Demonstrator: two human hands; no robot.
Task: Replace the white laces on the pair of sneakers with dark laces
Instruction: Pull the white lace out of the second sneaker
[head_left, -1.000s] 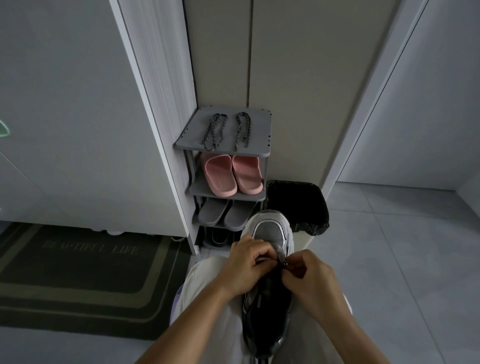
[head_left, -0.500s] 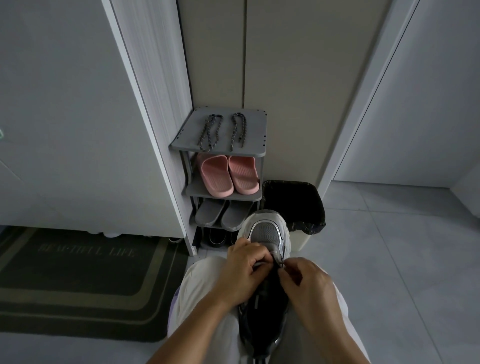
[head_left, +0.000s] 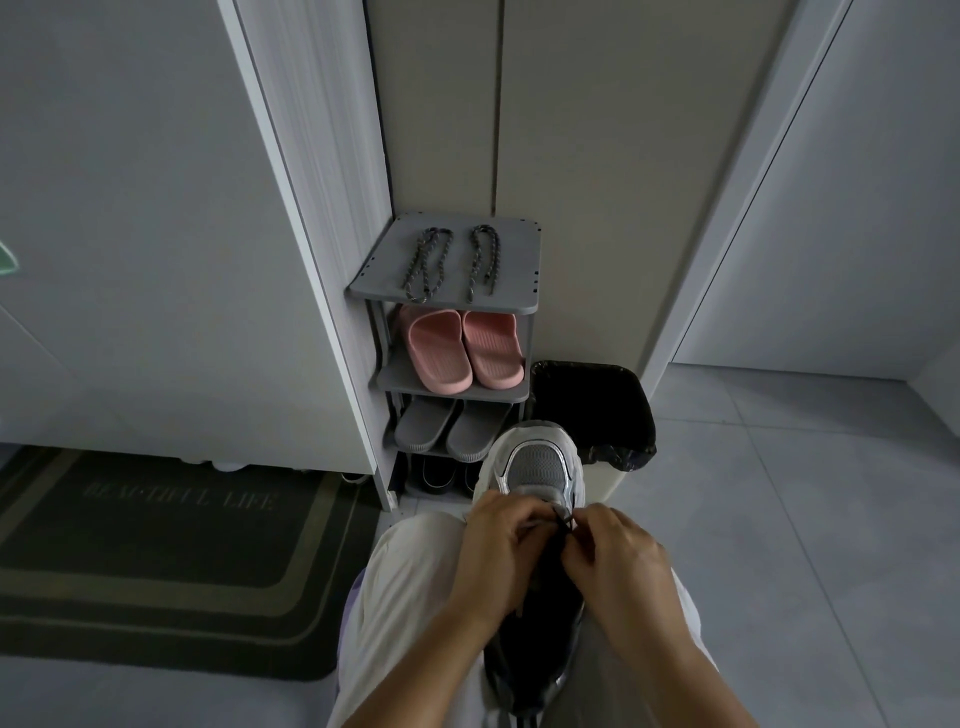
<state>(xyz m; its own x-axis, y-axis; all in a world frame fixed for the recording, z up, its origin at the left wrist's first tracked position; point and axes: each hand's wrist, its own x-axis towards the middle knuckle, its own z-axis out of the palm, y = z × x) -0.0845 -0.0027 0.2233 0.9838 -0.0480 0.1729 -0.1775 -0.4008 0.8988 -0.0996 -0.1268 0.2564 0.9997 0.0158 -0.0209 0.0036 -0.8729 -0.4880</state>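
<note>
While one grey-and-white sneaker lies on the person's lap just in front of the shoe rack, toe pointing toward the rack, two hands meet at the front of its lacing. Two dark laces lie side by side on the rack's top shelf, each folded into a long loop: the left lace and the right lace, well apart from the hands. On the shelf below stand two pink slippers, below them two grey slippers, and at the bottom dark shoes whose number cannot be told. One bin lined with a black bag stands just right of the rack.

The left hand grips the sneaker's upper with curled fingers. The right hand pinches a thin dark lace end between thumb and forefinger, right behind the toe cap, its fingertips almost touching the left hand's.

One dark doormat lies left of the rack; its faint lettering seems to read "BEAUTIFUL LIFE".
</note>
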